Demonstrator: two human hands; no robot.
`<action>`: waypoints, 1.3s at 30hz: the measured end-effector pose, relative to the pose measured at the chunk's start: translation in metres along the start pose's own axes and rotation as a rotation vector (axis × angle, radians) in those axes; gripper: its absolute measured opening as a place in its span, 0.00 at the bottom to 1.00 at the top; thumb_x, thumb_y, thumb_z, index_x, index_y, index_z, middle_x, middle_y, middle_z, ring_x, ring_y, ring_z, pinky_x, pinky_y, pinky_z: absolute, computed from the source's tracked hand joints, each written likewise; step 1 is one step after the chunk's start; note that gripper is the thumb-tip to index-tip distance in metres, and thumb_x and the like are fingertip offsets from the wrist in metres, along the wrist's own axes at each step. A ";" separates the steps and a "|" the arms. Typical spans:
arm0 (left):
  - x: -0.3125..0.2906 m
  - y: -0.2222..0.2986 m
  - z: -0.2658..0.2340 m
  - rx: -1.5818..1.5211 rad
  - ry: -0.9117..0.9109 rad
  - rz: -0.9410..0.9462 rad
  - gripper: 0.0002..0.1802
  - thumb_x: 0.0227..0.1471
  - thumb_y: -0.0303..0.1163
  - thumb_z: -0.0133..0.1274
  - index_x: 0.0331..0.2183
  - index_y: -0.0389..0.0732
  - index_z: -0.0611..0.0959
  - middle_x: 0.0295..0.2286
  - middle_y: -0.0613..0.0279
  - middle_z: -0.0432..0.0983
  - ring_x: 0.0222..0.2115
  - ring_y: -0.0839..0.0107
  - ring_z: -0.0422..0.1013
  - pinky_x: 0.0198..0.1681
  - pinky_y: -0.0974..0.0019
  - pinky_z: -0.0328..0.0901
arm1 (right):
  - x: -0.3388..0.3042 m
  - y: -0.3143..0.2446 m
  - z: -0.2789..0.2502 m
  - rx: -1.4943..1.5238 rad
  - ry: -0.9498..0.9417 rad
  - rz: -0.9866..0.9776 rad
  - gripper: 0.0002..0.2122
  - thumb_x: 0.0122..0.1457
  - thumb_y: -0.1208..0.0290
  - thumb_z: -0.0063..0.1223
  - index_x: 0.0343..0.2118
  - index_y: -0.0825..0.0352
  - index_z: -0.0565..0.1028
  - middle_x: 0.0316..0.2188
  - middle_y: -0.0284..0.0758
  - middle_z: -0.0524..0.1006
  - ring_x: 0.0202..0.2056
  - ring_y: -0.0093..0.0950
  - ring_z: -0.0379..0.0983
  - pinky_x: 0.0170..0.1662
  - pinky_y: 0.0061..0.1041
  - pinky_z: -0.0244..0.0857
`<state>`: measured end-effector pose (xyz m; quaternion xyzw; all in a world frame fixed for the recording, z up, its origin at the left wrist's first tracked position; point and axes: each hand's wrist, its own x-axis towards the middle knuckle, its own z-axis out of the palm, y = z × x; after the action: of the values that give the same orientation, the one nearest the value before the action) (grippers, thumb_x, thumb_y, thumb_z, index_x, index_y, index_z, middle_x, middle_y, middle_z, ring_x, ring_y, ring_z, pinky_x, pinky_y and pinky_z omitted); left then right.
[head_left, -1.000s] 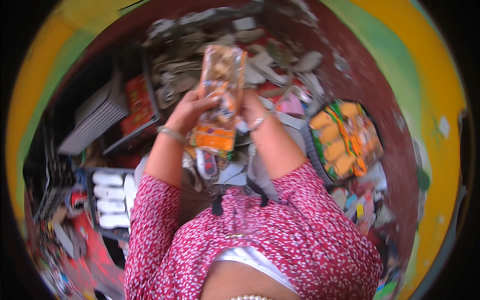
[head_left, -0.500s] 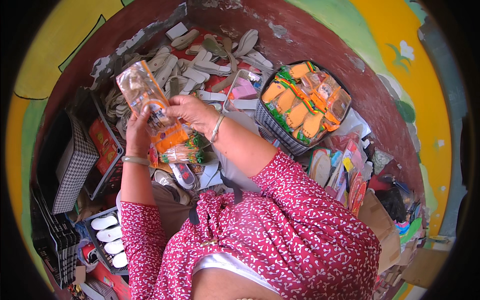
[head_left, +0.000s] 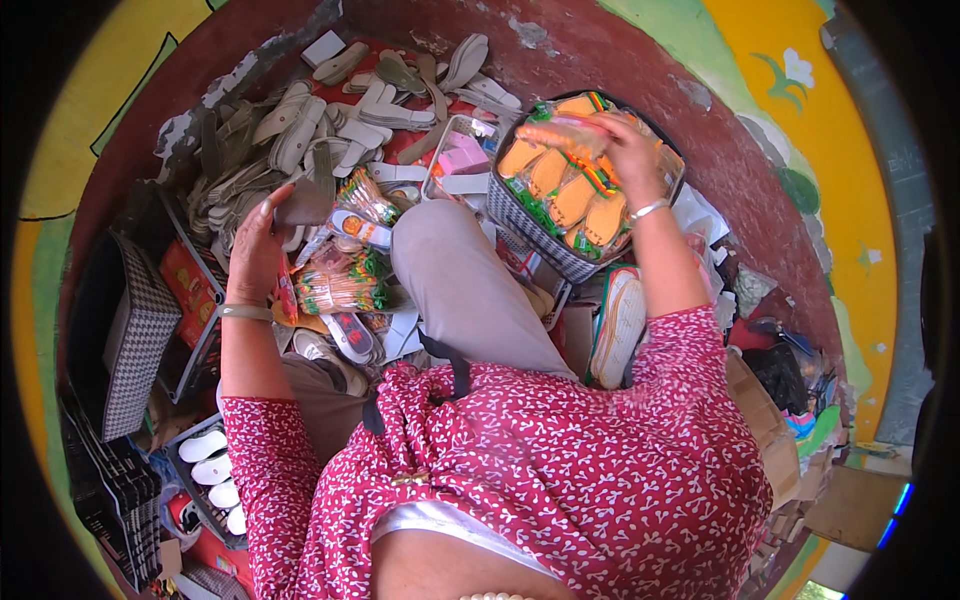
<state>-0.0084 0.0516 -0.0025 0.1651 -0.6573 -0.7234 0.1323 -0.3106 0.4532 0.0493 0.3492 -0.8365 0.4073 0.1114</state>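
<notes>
My right hand [head_left: 632, 158] is over the checked basket [head_left: 545, 243] at the upper right. Its fingers grip one end of a clear-and-orange plastic packet [head_left: 562, 137], blurred by motion, which lies sideways above the basket's contents. Below the packet are several yellow sole-shaped pieces [head_left: 573, 203] with green edging, in clear wrapping. My left hand [head_left: 257, 245] is raised at the left with fingers stretched, holding nothing. Close to it lie a bundle of thin sticks or cords with green ends [head_left: 343, 288] and a printed insole [head_left: 360, 228].
Many loose grey and white soles [head_left: 297, 135] pile up against the far wall. A clear tray [head_left: 462, 155] with pink pieces stands left of the basket. Patterned boxes [head_left: 145, 325] stand at the left, a crate of white shoes [head_left: 210, 470] below them. Cardboard [head_left: 760, 420] leans at the right.
My right hand has carried the packet from the left side to above the basket. My left hand has let go of the packet and opened. The view has shifted slightly.
</notes>
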 end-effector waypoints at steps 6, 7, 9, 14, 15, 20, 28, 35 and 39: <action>-0.003 -0.003 0.010 0.093 -0.049 -0.019 0.22 0.55 0.40 0.41 0.47 0.36 0.73 0.42 0.60 0.69 0.41 0.73 0.64 0.45 0.71 0.58 | -0.070 0.125 -0.066 -0.354 0.059 -0.031 0.13 0.40 0.85 0.49 0.31 0.67 0.75 0.38 0.39 0.73 0.41 0.35 0.70 0.46 0.26 0.63; -0.004 -0.007 0.008 0.082 -0.041 -0.021 0.22 0.55 0.40 0.41 0.47 0.35 0.73 0.43 0.60 0.69 0.42 0.73 0.65 0.45 0.72 0.58 | -0.082 0.135 -0.065 -0.363 0.068 -0.025 0.12 0.40 0.85 0.49 0.31 0.67 0.75 0.38 0.39 0.73 0.41 0.36 0.70 0.46 0.27 0.63; -0.001 -0.013 0.009 0.056 -0.036 -0.021 0.22 0.55 0.39 0.42 0.46 0.35 0.73 0.43 0.60 0.69 0.42 0.73 0.65 0.46 0.72 0.58 | -0.104 0.150 -0.062 -0.407 0.076 -0.052 0.13 0.39 0.86 0.48 0.31 0.67 0.74 0.38 0.39 0.73 0.42 0.36 0.69 0.47 0.26 0.62; 0.000 -0.020 0.006 -0.150 0.041 -0.149 0.21 0.55 0.38 0.43 0.46 0.34 0.73 0.43 0.58 0.70 0.43 0.71 0.66 0.47 0.70 0.59 | -0.138 0.156 -0.055 -0.571 -0.040 0.240 0.13 0.38 0.81 0.49 0.30 0.63 0.75 0.39 0.41 0.73 0.43 0.39 0.68 0.47 0.30 0.62; -0.001 -0.022 0.003 -0.168 0.035 -0.147 0.21 0.55 0.38 0.44 0.46 0.34 0.73 0.43 0.58 0.70 0.43 0.71 0.66 0.47 0.70 0.59 | -0.137 0.149 -0.055 -0.591 -0.081 0.370 0.13 0.38 0.80 0.49 0.31 0.62 0.75 0.39 0.41 0.73 0.44 0.40 0.67 0.48 0.30 0.61; 0.002 -0.023 0.007 -0.188 0.052 -0.159 0.20 0.55 0.37 0.45 0.44 0.33 0.74 0.42 0.58 0.71 0.42 0.71 0.66 0.47 0.69 0.60 | -0.117 0.137 -0.055 -0.702 0.049 0.441 0.17 0.47 0.66 0.52 0.42 0.57 0.73 0.49 0.43 0.66 0.52 0.39 0.61 0.54 0.30 0.55; 0.002 -0.030 -0.002 -0.175 0.056 -0.163 0.19 0.54 0.36 0.46 0.44 0.33 0.74 0.40 0.58 0.72 0.41 0.72 0.67 0.46 0.71 0.61 | -0.124 0.072 0.002 -0.899 -0.579 0.776 0.37 0.50 0.40 0.41 0.60 0.54 0.50 0.62 0.44 0.41 0.63 0.42 0.34 0.61 0.43 0.30; -0.003 -0.020 0.003 -0.135 0.054 -0.178 0.19 0.54 0.36 0.47 0.43 0.32 0.74 0.39 0.58 0.72 0.40 0.72 0.68 0.45 0.71 0.61 | -0.132 0.072 0.002 -0.919 -0.644 0.792 0.36 0.53 0.40 0.35 0.61 0.54 0.46 0.62 0.44 0.37 0.62 0.45 0.32 0.62 0.42 0.30; -0.003 -0.019 0.005 -0.129 0.056 -0.179 0.19 0.54 0.35 0.47 0.43 0.32 0.74 0.38 0.58 0.73 0.39 0.72 0.69 0.45 0.71 0.62 | -0.134 0.088 0.009 -0.899 -0.694 0.824 0.37 0.53 0.40 0.34 0.61 0.54 0.45 0.62 0.47 0.38 0.62 0.48 0.32 0.62 0.42 0.32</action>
<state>-0.0070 0.0599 -0.0210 0.2346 -0.5881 -0.7681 0.0957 -0.2714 0.5496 -0.0725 0.0336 -0.9753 -0.1042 -0.1917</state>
